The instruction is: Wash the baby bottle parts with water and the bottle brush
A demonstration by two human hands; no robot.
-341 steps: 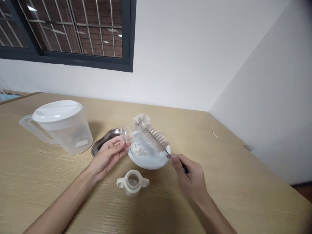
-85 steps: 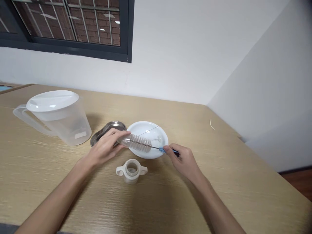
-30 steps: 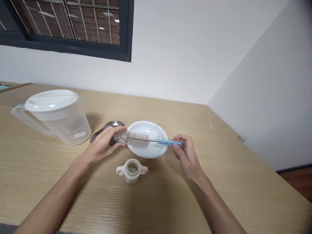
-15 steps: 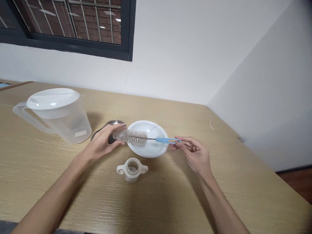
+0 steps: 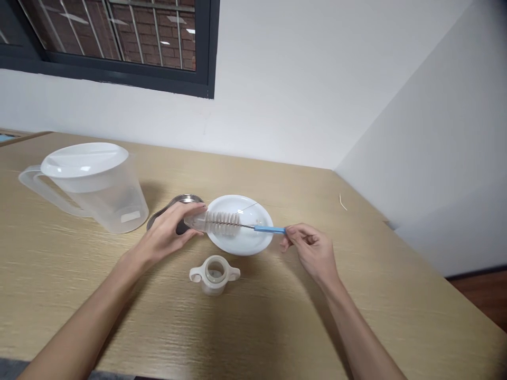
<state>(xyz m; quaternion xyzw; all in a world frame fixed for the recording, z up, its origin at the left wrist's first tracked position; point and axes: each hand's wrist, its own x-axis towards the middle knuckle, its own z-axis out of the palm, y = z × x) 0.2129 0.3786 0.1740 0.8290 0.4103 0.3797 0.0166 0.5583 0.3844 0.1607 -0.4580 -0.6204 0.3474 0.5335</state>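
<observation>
My left hand [image 5: 168, 227] grips a small clear, tapered piece [image 5: 195, 221] between thumb and fingers. Between my right thumb and fingers is the blue wire handle of a bottle brush [image 5: 269, 229]; my right hand [image 5: 315, 250] is closed on its end. White bristles point left and meet the clear piece, the tip apparently inside it. Below the brush lies a white oval bowl [image 5: 237, 248] with water in it. Nearer to me a baby bottle [image 5: 214, 287] with two white handles stands upright, its mouth uncovered.
Left on the wooden table [image 5: 158, 327] stands a lidded translucent pitcher [image 5: 99, 195]. A curved metal tray [image 5: 186, 198] sits partly behind my left hand. Toward the right lies a thin pale strip [image 5: 343, 202]. White walls [image 5: 301, 105] and a barred window [image 5: 119, 37] bound the back.
The brush's handle has turned about its length, its loop now seen edge-on. My right fingers have rolled and shifted slightly left; the left hand has barely moved.
</observation>
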